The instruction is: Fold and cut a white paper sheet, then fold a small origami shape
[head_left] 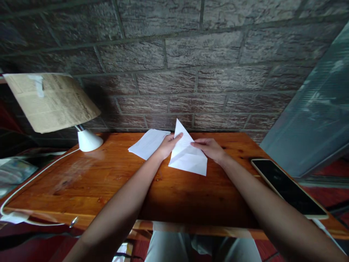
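Observation:
Between my two hands is a partly folded sheet of white paper (188,156), its pointed top tilted up and faint lines of print on it. My left hand (168,145) pinches its left edge, thumb on the front face. On the right side, my right hand (208,147) grips the folded edge with thumb and fingers closed. The fingers behind the sheet are hidden. Just left of my left hand, a stack of white papers (148,143) lies on the wooden table (109,178), near the wall.
A lamp with a newsprint shade (54,102) and white base (88,140) stands at the left; its white cord (40,176) runs over the table's left edge. A dark-screened tablet (286,185) lies at the right edge. A brick wall (180,80) closes off the back.

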Demonstrator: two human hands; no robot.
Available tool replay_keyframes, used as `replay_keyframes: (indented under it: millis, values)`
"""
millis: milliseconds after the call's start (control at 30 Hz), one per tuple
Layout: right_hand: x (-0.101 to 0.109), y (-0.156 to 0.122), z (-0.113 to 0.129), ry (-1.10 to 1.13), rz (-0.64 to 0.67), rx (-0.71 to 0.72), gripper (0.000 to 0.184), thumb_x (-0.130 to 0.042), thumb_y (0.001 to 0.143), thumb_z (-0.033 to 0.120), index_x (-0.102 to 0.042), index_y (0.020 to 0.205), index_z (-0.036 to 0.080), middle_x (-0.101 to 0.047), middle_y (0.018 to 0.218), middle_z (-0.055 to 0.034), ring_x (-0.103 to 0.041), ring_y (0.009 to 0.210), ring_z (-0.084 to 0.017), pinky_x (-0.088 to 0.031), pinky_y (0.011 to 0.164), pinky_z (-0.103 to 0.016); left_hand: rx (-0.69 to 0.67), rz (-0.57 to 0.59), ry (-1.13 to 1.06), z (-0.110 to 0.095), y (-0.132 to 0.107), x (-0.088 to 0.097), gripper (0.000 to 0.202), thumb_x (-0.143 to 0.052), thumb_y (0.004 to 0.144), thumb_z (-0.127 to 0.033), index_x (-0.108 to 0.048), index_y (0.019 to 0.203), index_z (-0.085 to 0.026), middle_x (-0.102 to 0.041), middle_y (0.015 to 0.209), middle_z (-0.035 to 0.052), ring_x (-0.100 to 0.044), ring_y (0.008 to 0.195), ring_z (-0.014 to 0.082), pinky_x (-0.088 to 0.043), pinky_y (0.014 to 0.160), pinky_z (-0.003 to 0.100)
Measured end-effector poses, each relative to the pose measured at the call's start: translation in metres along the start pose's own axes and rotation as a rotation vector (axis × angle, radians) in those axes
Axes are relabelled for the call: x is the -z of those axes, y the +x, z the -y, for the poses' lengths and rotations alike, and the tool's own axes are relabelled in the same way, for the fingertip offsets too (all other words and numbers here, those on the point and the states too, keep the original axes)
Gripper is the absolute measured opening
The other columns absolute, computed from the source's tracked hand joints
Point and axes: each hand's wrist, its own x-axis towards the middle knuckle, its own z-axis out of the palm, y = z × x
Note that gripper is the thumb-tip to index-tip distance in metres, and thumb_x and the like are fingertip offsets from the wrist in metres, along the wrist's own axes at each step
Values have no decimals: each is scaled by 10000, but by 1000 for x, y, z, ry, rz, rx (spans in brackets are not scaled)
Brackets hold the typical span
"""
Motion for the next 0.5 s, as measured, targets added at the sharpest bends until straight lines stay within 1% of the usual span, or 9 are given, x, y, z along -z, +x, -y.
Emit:
replay_keyframes:
  millis: [133, 267, 333, 433, 500]
  values:
    - [0, 0, 5, 96, -17, -13, 366, -846, 594, 421, -755, 833, 159, -754, 767, -34, -627, 593, -125, -485, 575, -244, 16, 81, -11, -1, 0, 6, 455, -808, 650, -539, -743, 833, -127, -755, 785, 86, -661, 647, 173, -500, 665, 292]
    - [5, -4, 8, 36, 91, -32, 390, -836, 618, 459, -770, 852, 154, -764, 787, -54, -646, 607, -144, -489, 568, -252, 6, 57, 9, -4, -1, 7, 443, -807, 654, -532, -736, 822, -128, -756, 779, 78, -665, 654, 177, -502, 677, 298]
    - [8, -6, 9, -4, 113, -34, 402, -838, 617, 469, -778, 854, 151, -769, 799, -61, -657, 623, -154, -498, 579, -256, 0, 42, 6, -5, -2, 6, 451, -806, 657, -531, -735, 838, -124, -757, 785, 78, -670, 661, 179, -503, 680, 300]
    - [11, -5, 8, -10, 83, -9, 406, -851, 600, 466, -785, 850, 153, -773, 810, -61, -664, 635, -156, -509, 597, -256, -1, 41, 7, -5, -3, 5, 459, -810, 660, -520, -739, 879, -122, -760, 803, 82, -680, 680, 184, -505, 672, 298]
    - [13, -3, 7, 5, 54, 5, 398, -857, 592, 458, -786, 838, 153, -772, 806, -61, -662, 631, -152, -511, 595, -254, 5, 69, 13, -5, -3, 6, 454, -817, 659, -502, -743, 904, -128, -764, 834, 84, -692, 712, 190, -516, 695, 300]
